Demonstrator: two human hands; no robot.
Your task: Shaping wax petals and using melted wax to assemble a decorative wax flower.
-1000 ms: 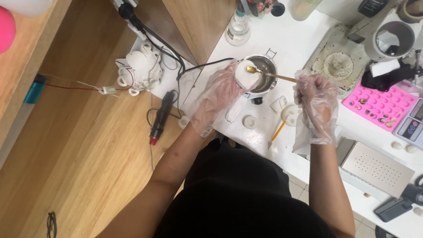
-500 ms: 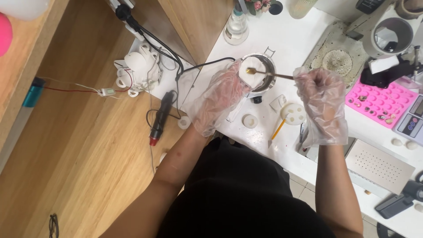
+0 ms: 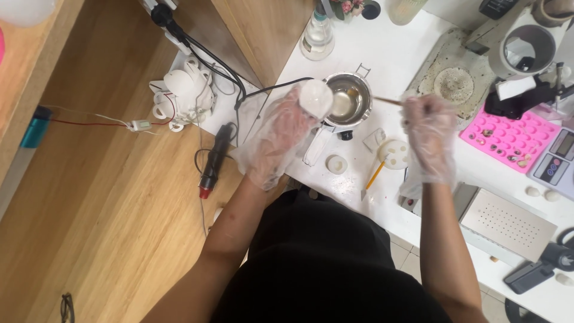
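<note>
Hands in thin clear plastic gloves work over a white desk, seen from above the person's head. At centre, the left hand is closed around a small white round container, holding it tipped at the rim of a small steel pot. The pot sits just at 3 o'clock of the container and holds a pale liquid. The right hand, at 3 o'clock of the pot, is closed around a thin wooden stick whose far end points toward the pot's rim; whether its tip touches the liquid cannot be told.

At 6 o'clock of the pot lie a small white disc, a round white mould and a yellow pencil. At 3 o'clock of the right hand sits a pink silicone mould tray, with a small digital scale just beside it. At 12 o'clock stands a clear glass bottle. At 9 o'clock, on the wooden floor, lie a black corded tool with a red tip and tangled white cables.
</note>
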